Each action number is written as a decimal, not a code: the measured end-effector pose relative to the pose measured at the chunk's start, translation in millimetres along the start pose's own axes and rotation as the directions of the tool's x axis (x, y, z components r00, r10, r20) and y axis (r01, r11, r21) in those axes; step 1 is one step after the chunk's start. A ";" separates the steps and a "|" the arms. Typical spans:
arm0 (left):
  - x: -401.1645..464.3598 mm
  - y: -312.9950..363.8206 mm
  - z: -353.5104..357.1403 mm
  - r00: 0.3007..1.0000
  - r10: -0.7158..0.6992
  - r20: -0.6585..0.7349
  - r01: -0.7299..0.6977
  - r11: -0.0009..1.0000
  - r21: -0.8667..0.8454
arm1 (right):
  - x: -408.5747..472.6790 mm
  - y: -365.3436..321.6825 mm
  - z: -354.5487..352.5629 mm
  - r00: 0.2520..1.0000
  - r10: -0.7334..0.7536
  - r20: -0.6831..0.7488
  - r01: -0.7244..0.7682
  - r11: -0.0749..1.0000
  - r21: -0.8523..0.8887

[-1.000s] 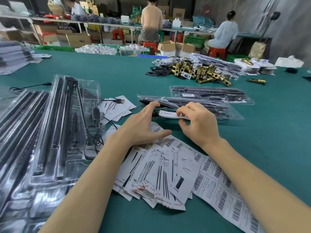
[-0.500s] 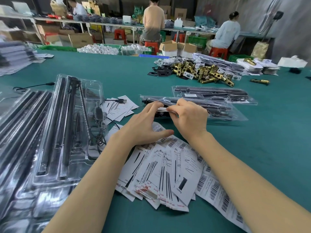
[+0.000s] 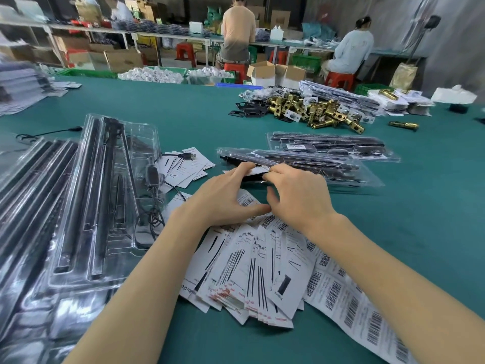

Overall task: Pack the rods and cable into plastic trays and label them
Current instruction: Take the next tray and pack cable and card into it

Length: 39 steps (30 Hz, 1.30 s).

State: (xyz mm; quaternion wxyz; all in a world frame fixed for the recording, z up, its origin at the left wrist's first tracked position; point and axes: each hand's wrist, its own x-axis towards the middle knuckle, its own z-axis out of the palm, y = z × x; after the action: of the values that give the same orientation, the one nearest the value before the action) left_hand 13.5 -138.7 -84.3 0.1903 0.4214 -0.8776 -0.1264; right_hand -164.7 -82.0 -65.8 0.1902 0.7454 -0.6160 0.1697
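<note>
I see a green table (image 3: pixel 393 232) running deep into a workshop; nearest me, a fan of printed cards (image 3: pixel 252 271) and a strip of barcode labels (image 3: pixel 349 298) lie between my forearms; to my left, clear plastic trays (image 3: pixel 31 219) are stacked, the top tray (image 3: pixel 105 200) showing black rods (image 3: pixel 90 195) and a coiled cable (image 3: pixel 152 214) in its pockets.

Since 1 second ago both hands have reached further out; the white label (image 3: pixel 258 170) that hung free between them now lies against the near edge of the closed tray (image 3: pixel 315 166); my left hand (image 3: pixel 223 198) steadies one end with straight fingers, thumb stretched toward the right; my right hand (image 3: pixel 296 195) pinches the other end with curled fingers.

Beyond, a 2nd closed tray (image 3: pixel 330 145) lies just behind the 1st; small cards (image 3: pixel 183 166) and a USB plug (image 3: pixel 187 155) sit left of it; further off, a heap of brass latches (image 3: pixel 315 111); at the far benches, 2 seated people (image 3: pixel 237 32) on red stools, with cardboard boxes (image 3: pixel 123 60) under the shelves.
</note>
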 end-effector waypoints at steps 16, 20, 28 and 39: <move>2.7 5.0 -1.0 0.989 -0.076 0.124 0.065 0.994 0.091 | -15.2 -4.9 8.7 0.976 0.090 0.196 -0.065 0.989 -0.131; 2.1 7.9 -1.7 0.985 -0.104 0.135 0.094 0.993 0.074 | -12.1 -14.0 8.5 0.958 0.152 0.242 -0.109 0.977 -0.181; 0.9 11.3 -4.2 0.990 -0.059 0.125 0.055 0.998 0.035 | -21.4 -14.1 3.5 0.978 0.117 0.171 -0.105 0.992 -0.076; 2.2 13.5 -1.2 0.988 -0.071 0.140 0.066 0.997 0.040 | -15.5 -13.3 6.8 0.965 0.041 0.258 0.005 0.984 -0.176</move>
State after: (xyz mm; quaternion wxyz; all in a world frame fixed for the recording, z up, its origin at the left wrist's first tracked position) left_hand 3.4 -132.2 -77.5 0.1159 0.4444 -0.8760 -0.1470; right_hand -154.3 -69.8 -80.3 0.1710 0.7358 -0.6550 0.0171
